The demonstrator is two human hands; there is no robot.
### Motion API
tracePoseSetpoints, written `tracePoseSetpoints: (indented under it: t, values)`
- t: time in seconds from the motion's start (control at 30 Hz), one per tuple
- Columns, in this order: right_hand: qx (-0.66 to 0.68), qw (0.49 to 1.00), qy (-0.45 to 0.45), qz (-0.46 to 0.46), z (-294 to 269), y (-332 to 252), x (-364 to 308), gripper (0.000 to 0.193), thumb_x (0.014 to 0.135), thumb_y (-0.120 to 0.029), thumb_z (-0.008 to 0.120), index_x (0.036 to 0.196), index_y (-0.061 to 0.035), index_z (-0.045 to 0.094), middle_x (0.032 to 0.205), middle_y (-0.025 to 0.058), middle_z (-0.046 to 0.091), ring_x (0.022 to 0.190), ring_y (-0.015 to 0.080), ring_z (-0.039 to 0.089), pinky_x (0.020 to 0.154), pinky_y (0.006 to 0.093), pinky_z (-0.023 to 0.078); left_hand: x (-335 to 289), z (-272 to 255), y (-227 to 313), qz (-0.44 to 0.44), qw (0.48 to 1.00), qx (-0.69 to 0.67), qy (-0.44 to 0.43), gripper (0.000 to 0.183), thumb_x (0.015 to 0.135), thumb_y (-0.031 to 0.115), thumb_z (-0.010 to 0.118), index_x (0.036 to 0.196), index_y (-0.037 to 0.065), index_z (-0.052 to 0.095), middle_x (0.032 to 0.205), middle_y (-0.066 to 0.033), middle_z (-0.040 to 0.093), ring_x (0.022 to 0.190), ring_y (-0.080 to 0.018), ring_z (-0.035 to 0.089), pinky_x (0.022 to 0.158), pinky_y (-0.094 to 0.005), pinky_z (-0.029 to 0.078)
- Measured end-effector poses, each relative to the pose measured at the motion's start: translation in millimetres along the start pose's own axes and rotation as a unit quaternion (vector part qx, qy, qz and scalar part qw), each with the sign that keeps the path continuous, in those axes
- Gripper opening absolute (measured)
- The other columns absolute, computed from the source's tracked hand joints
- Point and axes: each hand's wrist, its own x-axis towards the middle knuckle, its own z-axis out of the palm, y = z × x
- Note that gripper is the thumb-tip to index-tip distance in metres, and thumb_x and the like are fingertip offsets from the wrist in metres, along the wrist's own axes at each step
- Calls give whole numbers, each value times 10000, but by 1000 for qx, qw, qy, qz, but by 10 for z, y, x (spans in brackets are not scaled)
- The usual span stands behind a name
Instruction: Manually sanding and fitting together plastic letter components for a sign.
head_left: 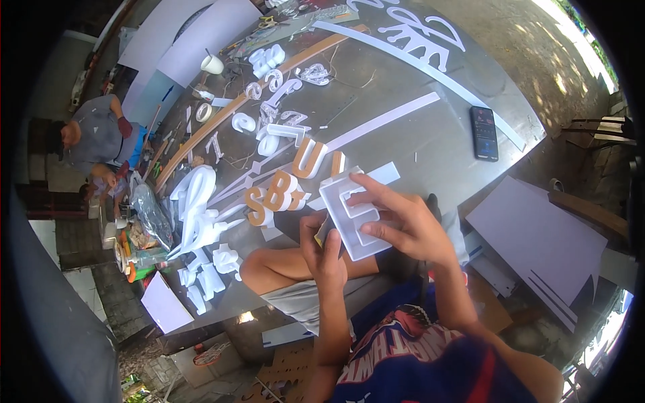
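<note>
Right fingers (376, 201): parted wide over the letter's hollow face, tips touching it, thumb lower down; they have hold of it
Left fingers (316, 228): bent in, closed on a small piece (324, 230), dark and yellow, its kind unclear, against the letter's left side
Letter (341, 221): white, hollow, tilted, held up between both hands over the person's lap, at the desk's near edge
Lap: bent knee (259, 269) and grey shorts (293, 303) just beneath the hands
Tan-faced letters (275, 189): grouped just beyond the left hand, white at the sides
White strips (383, 121): one runs from behind those letters toward the far right; a longer, curved one lies along the desk's right edge
Phone (484, 133): dark, screen lit, near the desk's right corner, touching the curved strip
Hollow letters (285, 131): scattered mid-desk
White cutouts (198, 198): heaped toward the near left
Wood strip (213, 138): along the desk's left side
Desk (403, 151): grey, smooth
Co-worker (101, 134): grey top, beyond the left edge
White board (537, 232): off the desk, below its right corner
</note>
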Motion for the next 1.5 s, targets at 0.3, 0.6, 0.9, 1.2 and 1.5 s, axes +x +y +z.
tracePoseSetpoints:
  t: [0.3,0.6,0.9,1.2,1.5]
  values:
    - [94,982,141,-78,206,29,14,537,651,-51,817,1141,11,606,926,116,703,871,193,682,771,295,536,-11,-1,271,-27,996,-85,-23,441,772,228,727,1043,13,454,1003,-68,519,908,-129,501,826,-279,416]
    - [286,952,102,52,83,-58,-26,249,753,-36,755,985,31,696,993,135,690,940,183,654,840,291,516,-21,-7,317,11,999,-6,-42,384,759,163,722,1014,16,476,977,-60,522,922,-126,485,846,-272,389]
    - [385,913,112,74,268,-4,63,434,957,-287,536,1310,-63,421,1074,88,558,961,125,561,805,256,462,-69,0,351,268,882,357,-151,369,712,83,779,976,-5,536,1034,-183,569,870,-325,582,717,-376,484]
    - [386,903,74,171,285,122,12,450,987,-442,428,1228,-63,459,991,55,558,896,86,551,749,236,464,-47,-36,544,391,814,397,-163,350,681,-29,635,1031,-32,654,1120,-190,600,958,-350,613,791,-403,518]
    - [400,881,140,210,140,-124,-44,329,981,-396,484,1016,-71,521,856,1,511,787,39,501,652,199,432,143,233,733,373,766,473,-224,451,669,-37,656,1112,46,682,1071,-108,573,923,-269,541,787,-364,441]
